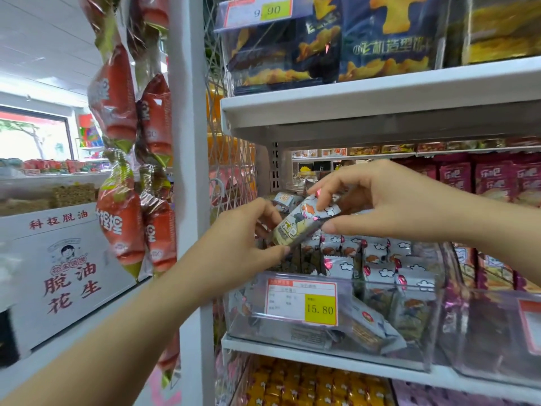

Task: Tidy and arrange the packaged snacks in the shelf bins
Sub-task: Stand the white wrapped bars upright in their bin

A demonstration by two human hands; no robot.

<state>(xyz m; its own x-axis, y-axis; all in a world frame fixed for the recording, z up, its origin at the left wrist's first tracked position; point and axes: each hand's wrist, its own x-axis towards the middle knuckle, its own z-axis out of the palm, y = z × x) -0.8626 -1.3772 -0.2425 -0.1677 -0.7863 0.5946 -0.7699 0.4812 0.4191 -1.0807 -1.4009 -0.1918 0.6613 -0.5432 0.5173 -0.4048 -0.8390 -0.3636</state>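
In the middle of the frame, the left hand (243, 244) and the right hand (386, 200) both grip one small grey snack packet (301, 222), pinching its lower-left and upper-right ends so that it tilts. It is held just above a clear bin (380, 284) on the white shelf (322, 357). Matching packets (377, 268) stand in rows inside, behind a 15.80 price label (301, 301).

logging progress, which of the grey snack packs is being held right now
The grey pack raised above the clear bin, pinched between the left hand and right hand; the other grey packs sit in rows inside the bin.
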